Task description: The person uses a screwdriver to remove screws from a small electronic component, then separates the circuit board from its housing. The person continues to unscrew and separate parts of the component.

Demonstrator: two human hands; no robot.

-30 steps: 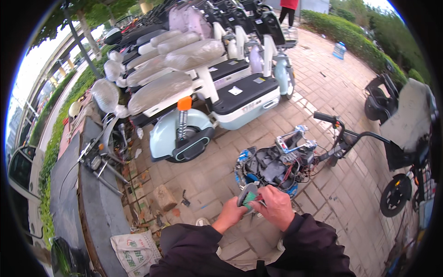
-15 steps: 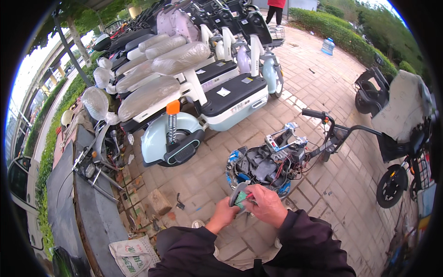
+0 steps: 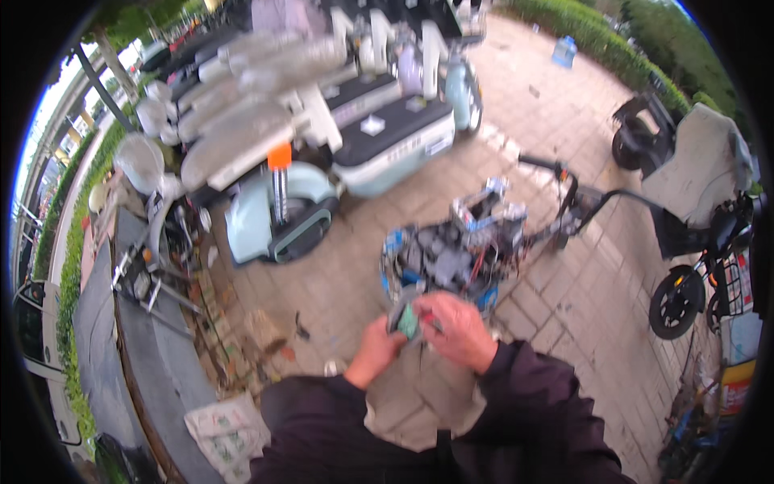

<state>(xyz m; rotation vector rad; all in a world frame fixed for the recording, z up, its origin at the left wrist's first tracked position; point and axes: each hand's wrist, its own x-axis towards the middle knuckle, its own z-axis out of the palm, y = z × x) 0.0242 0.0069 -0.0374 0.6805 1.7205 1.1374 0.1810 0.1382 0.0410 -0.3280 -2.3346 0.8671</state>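
Note:
My left hand (image 3: 376, 347) grips a round grey part (image 3: 397, 313) by its edge. A green piece, perhaps a circuit board (image 3: 409, 323), shows in it. My right hand (image 3: 461, 327) is closed close against the part, its fingers around a thin red thing (image 3: 427, 321); motion blur hides its exact kind. Just beyond both hands stands a partly dismantled electric scooter (image 3: 451, 262), with blue-patterned panels, bare wires and a silver metal bracket (image 3: 489, 207) showing. Its handlebar (image 3: 538, 164) points off to the right.
Pale blue scooters (image 3: 395, 145) with plastic-wrapped seats stand in a row at the far left. A black scooter (image 3: 685, 290) is at the right. Grey boards (image 3: 161, 355), a white sack (image 3: 228, 431) and a wooden block (image 3: 264, 327) lie left. A water bottle (image 3: 564, 52) stands far off on the paving.
The whole view has shifted and blurred, with the scene sliding a little up and left. Both hands still hold the grey part together; the person in red has left the view.

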